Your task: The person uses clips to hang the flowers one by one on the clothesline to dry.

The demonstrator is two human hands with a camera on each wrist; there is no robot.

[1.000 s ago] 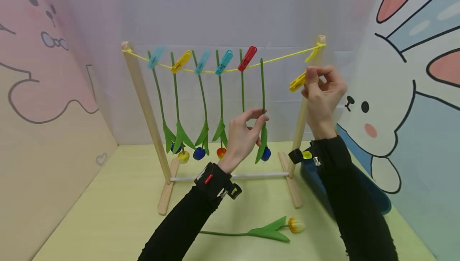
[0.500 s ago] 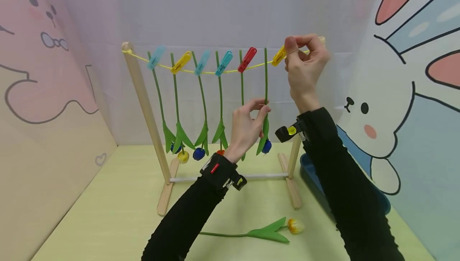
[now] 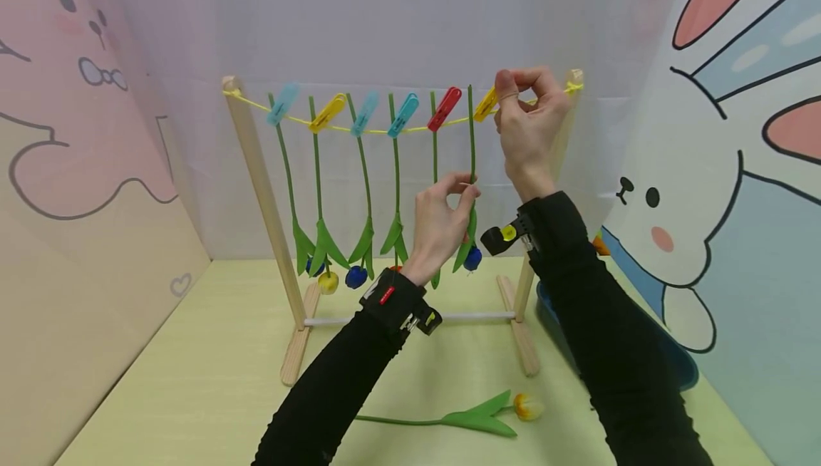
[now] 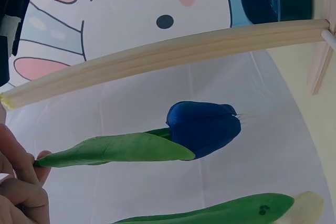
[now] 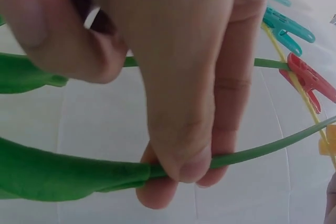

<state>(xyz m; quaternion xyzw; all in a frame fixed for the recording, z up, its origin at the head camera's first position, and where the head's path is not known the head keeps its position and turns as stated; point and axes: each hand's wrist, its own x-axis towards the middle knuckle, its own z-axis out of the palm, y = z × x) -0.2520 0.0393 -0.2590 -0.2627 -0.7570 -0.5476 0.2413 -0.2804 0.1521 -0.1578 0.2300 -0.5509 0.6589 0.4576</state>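
Observation:
My left hand (image 3: 442, 220) pinches the green stem of a blue tulip (image 3: 472, 259) between thumb and fingers, just above its leaves. The flower hangs head down, its stem end rising past the yellow line (image 3: 410, 130). In the left wrist view the blue bloom (image 4: 202, 129) shows large. My right hand (image 3: 531, 120) pinches a yellow clothespin (image 3: 485, 104) at the line, just right of that stem. In the right wrist view the clothespin (image 5: 329, 140) is partly cut off at the edge, and the left hand's fingers (image 5: 191, 166) on the stem fill the middle.
Several tulips hang left of my hands from clothespins, including a red clothespin (image 3: 445, 109). A wooden frame (image 3: 263, 202) carries the line. One yellow-orange tulip (image 3: 474, 417) lies on the table (image 3: 192, 380) in front. A blue bin (image 3: 683, 370) stands at right, partly behind my right arm.
My right hand has moved up and left with the yellow clothespin, from beside the right post to the line. My left hand has lifted the blue tulip slightly.

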